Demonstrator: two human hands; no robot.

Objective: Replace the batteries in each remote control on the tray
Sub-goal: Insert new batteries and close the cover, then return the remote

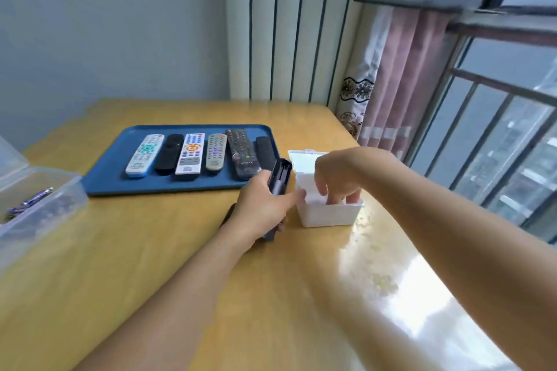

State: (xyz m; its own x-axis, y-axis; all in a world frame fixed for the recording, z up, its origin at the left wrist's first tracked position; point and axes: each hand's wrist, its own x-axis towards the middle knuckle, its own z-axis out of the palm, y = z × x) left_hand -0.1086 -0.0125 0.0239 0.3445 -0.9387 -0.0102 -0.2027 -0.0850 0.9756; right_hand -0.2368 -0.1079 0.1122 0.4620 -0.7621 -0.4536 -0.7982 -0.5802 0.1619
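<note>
A blue tray (108,181) on the wooden table holds several remote controls (190,153) lying side by side. My left hand (259,208) grips a black remote (280,175) just right of the tray, its open battery compartment facing up. A dark piece (226,214), perhaps the battery cover, lies under my left wrist. My right hand (337,178) reaches down into a small white box (328,214) with its lid open; the fingertips are inside, and I cannot tell whether they hold anything.
A clear plastic container (39,205) with several purple batteries (33,199) stands at the table's left edge. A curtain (391,84) and a window with bars (497,129) lie to the right. The table's right side shows bright glare.
</note>
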